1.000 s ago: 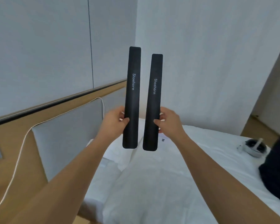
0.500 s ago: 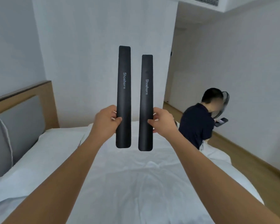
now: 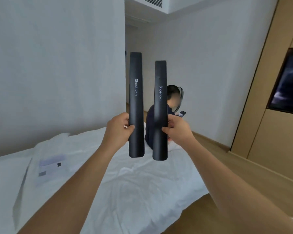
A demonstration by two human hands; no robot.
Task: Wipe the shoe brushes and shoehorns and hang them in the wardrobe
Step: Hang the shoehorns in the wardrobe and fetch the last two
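You hold two shoehorns upright and side by side out in front of you — the left shoehorn (image 3: 136,105) in your left hand (image 3: 119,130), the right shoehorn (image 3: 160,110) in your right hand (image 3: 178,130), a narrow gap between them, not touching. Each hand grips its shoehorn below the middle. Below and beyond your arms lies the bed (image 3: 125,183), with papers (image 3: 49,168) on it to your left. Behind the right shoehorn a seated person (image 3: 149,122) is at the bed's far edge. To your far right stands a wall panel (image 3: 269,81) with a screen (image 3: 287,81) set in it — floor (image 3: 227,166) runs between it and the bed.
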